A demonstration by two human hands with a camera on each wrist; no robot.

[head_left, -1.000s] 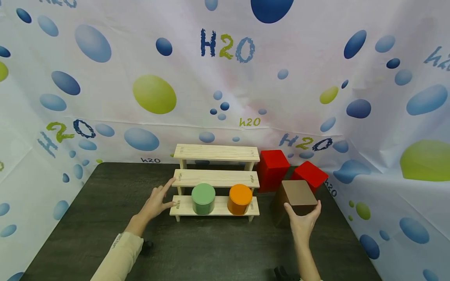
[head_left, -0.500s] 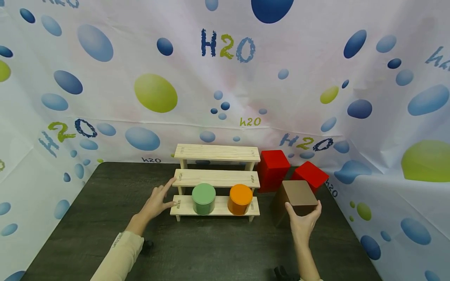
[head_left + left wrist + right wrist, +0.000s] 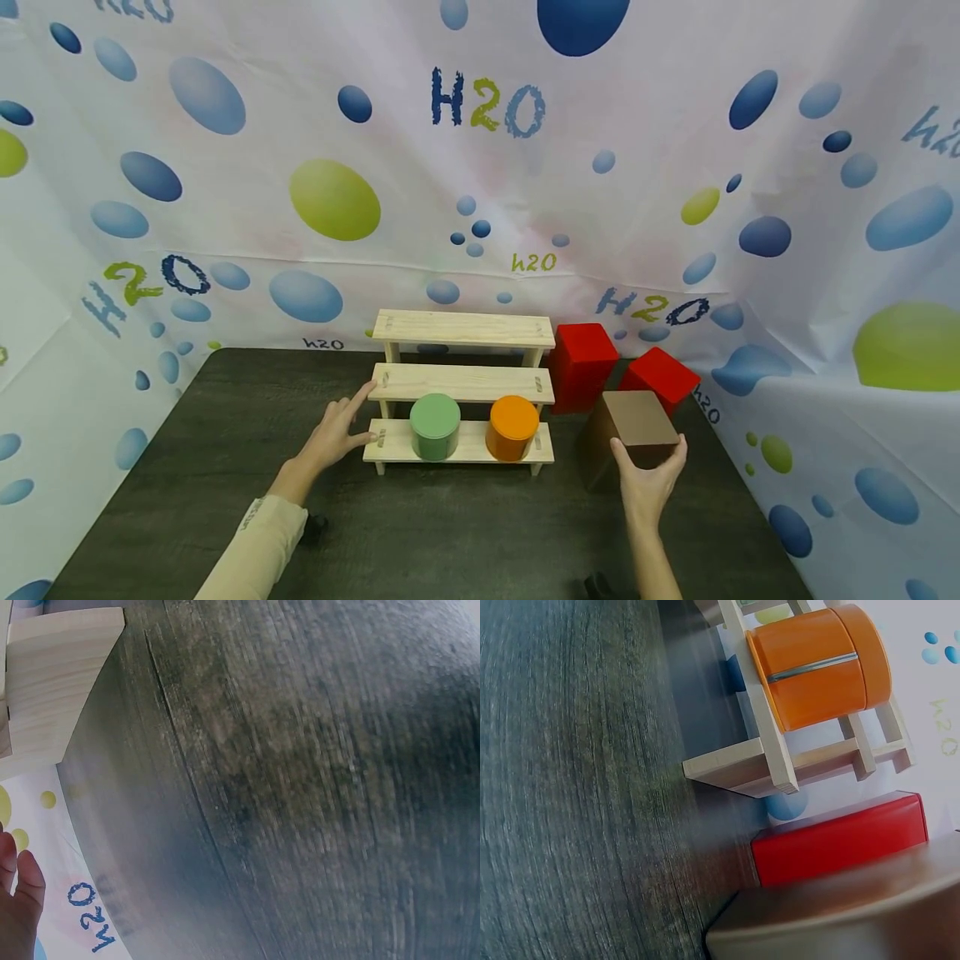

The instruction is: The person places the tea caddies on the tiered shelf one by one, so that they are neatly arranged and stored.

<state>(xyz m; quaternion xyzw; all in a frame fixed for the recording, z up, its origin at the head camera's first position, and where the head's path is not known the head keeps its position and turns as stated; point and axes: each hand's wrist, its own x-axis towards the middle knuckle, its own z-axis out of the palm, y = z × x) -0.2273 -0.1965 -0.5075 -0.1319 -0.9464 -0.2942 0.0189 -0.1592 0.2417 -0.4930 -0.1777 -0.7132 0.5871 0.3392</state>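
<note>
A three-step wooden shelf [image 3: 463, 383] stands on the dark table. On its lowest step are a green canister [image 3: 434, 427] and an orange canister [image 3: 512, 428], both upright and lidded. My left hand [image 3: 328, 433] is at the shelf's left end, index fingertip at the middle step and thumb at the lowest one. To the right of the shelf, my right hand [image 3: 648, 483] holds a brown box [image 3: 640, 417] by its near end, thumb on the left and fingers on the right. In the right wrist view the brown box [image 3: 840, 922] fills the lower right corner; that hand is out of sight there.
Behind the brown box are a tall red box [image 3: 582, 367] beside the shelf and another red box [image 3: 660, 379], set at an angle. A white printed sheet [image 3: 465, 150] hangs behind the table [image 3: 450, 533] and along its sides.
The brown box and my right hand have shifted very slightly towards me in the last half second. My left hand stays at the shelf. The whole head view has moved a little.
</note>
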